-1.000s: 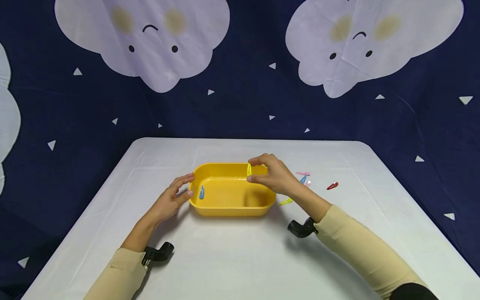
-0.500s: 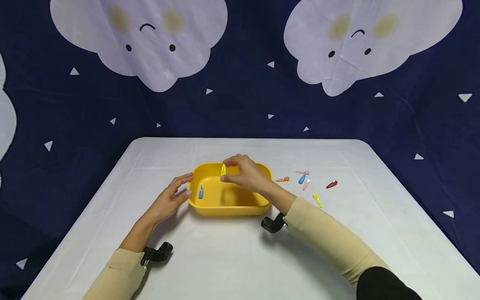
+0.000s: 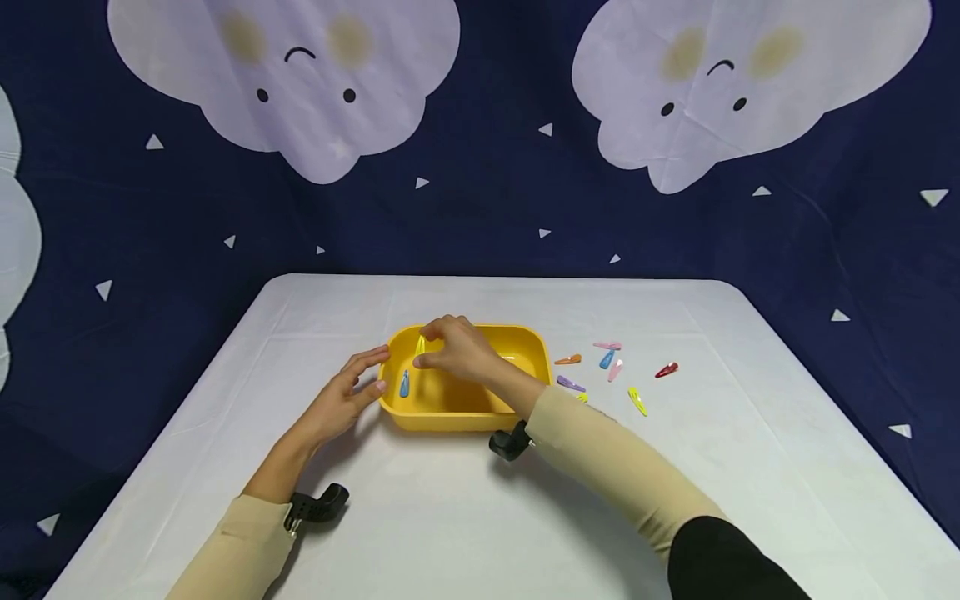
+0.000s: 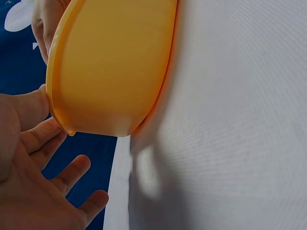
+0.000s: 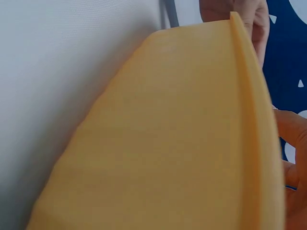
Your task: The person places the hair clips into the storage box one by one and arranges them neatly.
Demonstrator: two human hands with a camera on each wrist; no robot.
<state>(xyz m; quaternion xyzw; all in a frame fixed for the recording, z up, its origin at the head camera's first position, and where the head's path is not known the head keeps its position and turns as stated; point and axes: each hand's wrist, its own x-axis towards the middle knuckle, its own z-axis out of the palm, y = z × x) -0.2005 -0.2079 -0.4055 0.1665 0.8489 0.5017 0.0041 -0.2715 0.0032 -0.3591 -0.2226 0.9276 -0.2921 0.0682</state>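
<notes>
At far left, the left hand [image 3: 341, 406], spread and nearly straight-fingered, touching the left rim of a yellow rounded-oblong plastic basin [image 3: 465, 423]. Inside, near that end, a small blue teardrop-shaped hair clip [image 3: 404, 384]. Next, a slim yellow hair clip [image 3: 420, 345], pinched roughly upright within the basin by thumb and finger of the right hand [image 3: 461, 350]. Farther right, on the white cloth-covered surface [image 3: 420, 517], teardrop-shaped clips: orange [image 3: 567, 359], purple [image 3: 572, 383], partly hidden yellow [image 3: 582, 397], blue [image 3: 607, 359], two pink [image 3: 615, 371], yellow [image 3: 637, 402], red [image 3: 666, 369].

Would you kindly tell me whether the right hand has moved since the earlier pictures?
Yes, the right hand has moved leftward against the yellow tray, from its right part toward its left end.
</notes>
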